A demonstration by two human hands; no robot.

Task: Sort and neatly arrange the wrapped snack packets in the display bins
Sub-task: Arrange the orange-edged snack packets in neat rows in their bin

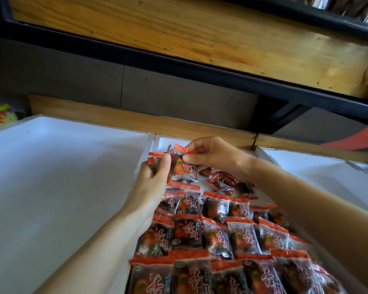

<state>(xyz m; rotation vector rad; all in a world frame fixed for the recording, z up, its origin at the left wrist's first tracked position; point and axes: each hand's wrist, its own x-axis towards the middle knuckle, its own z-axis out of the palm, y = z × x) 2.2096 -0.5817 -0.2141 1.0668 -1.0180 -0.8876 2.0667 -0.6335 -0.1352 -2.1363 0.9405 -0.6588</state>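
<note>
Left grip (151,179) clutches a small packet stack (155,159), right grip (208,154) pinches the top seal of its front packet (185,170), both over the bin's (168,142) far end; slick wrappers may slip, spilling onto the neat rows (217,236) just below the grips.

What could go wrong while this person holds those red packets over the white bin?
1. The left hand grips several red snack packets at once; one might slip out and land crooked on the neat rows below.
2. The right hand only pinches the front packet by its top edge, so it could drop.
3. The right forearm, low over the white bin, could nudge the rows out of line.
</note>
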